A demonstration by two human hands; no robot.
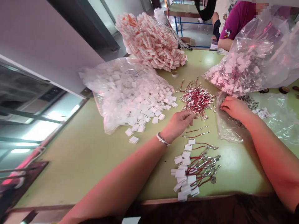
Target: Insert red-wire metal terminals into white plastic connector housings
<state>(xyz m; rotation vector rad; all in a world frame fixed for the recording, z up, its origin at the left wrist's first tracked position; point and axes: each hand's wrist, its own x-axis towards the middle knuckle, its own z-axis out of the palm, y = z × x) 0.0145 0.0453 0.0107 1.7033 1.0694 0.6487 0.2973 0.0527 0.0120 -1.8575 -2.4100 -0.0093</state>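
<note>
My left hand [179, 125], wearing a band at the wrist, reaches the near edge of a pile of short red wires [198, 101] with metal terminals. Its thumb and fingers are pinched around a red wire, mostly hidden by the fingers. Over a flat clear plastic bag [227, 135] on the right, my right hand [236, 109] has its fingers closed among small dark metal parts [249, 102]; what they pinch cannot be made out. Two loose red wires [196, 134] lie just below my left hand. Closer to me is a heap of white plastic housings [186, 188] with red wires and metal sleeves attached.
White housings spill from a large clear bag [130, 90] on the left. Behind it rises a stack of orange-and-white pieces [151, 43]. Another filled bag [243, 68] stands back right, near tape rolls [283, 90]. A person in a purple sleeve [235, 23] sits across the table.
</note>
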